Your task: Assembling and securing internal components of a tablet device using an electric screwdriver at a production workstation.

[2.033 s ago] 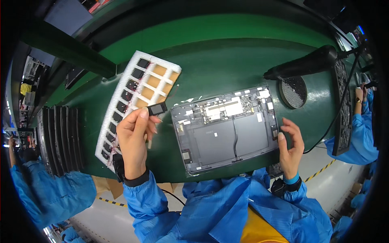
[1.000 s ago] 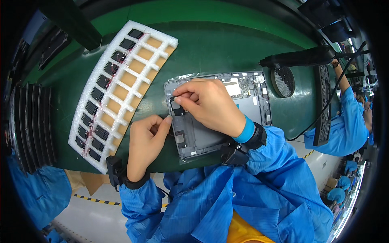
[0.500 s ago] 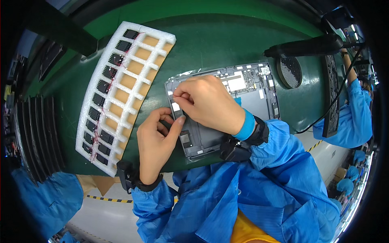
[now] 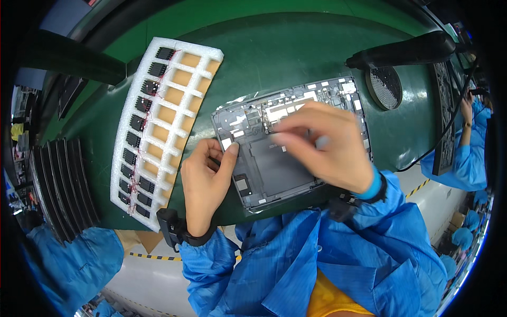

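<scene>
A dark grey tablet housing (image 4: 285, 171) with circuit boards and small white pads along its far side lies in front of me on the green table. My left hand (image 4: 203, 174) is closed at its left edge, the thumb pressing the rim by a white pad and the other fingers curled beside it, partly hidden. Over the middle right of the housing, my right hand (image 4: 335, 148) is smeared by motion; whether anything sits between its fingers does not show. A white foam tray (image 4: 127, 116) to the left carries several black parts (image 4: 137, 123) with thin red wires.
A black pen-shaped power tool (image 4: 401, 51) reaches in above a round dish of tiny pieces (image 4: 384, 87) at the far right. Beyond stands a black rack (image 4: 444, 121), near a co-worker's blue sleeve (image 4: 467, 164). Black curved trays (image 4: 60, 185) stand at the left.
My right hand has lifted from the housing's left edge and moved right, over its middle. My left hand stays at the edge. The whole view has shifted slightly.
</scene>
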{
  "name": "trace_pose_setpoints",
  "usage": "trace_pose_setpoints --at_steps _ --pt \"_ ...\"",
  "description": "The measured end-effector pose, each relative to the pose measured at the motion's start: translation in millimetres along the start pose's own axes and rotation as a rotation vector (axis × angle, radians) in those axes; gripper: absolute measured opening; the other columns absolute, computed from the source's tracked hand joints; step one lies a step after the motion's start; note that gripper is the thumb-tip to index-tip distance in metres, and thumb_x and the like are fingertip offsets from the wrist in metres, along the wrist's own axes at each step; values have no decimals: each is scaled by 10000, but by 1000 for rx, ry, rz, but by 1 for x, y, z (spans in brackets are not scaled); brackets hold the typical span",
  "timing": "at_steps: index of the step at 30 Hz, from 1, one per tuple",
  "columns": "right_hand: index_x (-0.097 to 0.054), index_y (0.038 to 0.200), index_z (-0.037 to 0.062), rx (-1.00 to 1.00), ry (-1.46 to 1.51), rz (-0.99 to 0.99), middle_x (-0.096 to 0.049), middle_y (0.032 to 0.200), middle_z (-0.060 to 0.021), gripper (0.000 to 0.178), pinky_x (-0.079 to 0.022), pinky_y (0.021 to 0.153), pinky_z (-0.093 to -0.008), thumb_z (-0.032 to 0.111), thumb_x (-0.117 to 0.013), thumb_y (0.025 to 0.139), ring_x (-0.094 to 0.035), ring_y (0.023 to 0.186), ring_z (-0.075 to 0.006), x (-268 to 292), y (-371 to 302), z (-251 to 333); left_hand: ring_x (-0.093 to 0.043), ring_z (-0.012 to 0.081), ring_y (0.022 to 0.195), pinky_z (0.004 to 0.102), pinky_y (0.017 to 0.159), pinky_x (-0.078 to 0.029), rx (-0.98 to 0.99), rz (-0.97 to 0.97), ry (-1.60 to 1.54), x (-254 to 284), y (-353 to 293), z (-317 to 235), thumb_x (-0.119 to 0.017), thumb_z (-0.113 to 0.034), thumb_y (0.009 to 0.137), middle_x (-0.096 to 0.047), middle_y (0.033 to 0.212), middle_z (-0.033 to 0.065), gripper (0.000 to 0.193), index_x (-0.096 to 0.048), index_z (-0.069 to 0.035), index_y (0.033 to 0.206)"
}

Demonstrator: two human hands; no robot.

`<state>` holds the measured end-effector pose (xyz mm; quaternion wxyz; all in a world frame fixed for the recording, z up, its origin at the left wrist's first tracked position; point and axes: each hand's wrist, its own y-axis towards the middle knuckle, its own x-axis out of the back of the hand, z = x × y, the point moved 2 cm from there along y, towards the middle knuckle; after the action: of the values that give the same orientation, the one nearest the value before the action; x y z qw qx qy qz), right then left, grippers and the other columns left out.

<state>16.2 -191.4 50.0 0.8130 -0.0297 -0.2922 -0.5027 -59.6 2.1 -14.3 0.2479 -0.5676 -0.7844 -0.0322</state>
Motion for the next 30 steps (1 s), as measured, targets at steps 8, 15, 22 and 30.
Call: trace_pose_setpoints --at_steps 8,15,22,30 --pt "-317 1320 -18 6 57 -1011 -447 1247 -184 649 -425 974 -374 82 -685 795 -488 1117 -277 114 -17 -60 -378 27 526 195 438 -278 -105 121 -28 -6 16 -18 -645 -64 848 -398 625 -46 209 -437 -42 833" --pt "-438 1126 -4 111 483 -621 -604 867 -36 466 -477 712 -259 126 -719 777 -569 778 -103 131 55 -96 -326 10 507 183 414 -253 -49 126 18 -8 17 -15 -649 -89 850 -357 618 -67 228 -425 -86 807" --pt "-493 1137 -18 314 550 -1019 -526 613 -43 364 -482 577 -308 116 -618 822 -534 534 -147 203 1 -55 -417 19 541 170 435 -363 17 178 10 -5 10 -29 -649 -64 835 -441 672 -42 212 -443 -57 884" --pt "-549 901 -62 84 547 -902 -511 550 -54 194 -454 491 -265 30 -597 737 -492 448 -126 180 5 -73 -433 36 629 175 523 -342 99 283 -6 -4 22 -15 -664 -40 783 -457 807 -25 306 -466 -38 1016"
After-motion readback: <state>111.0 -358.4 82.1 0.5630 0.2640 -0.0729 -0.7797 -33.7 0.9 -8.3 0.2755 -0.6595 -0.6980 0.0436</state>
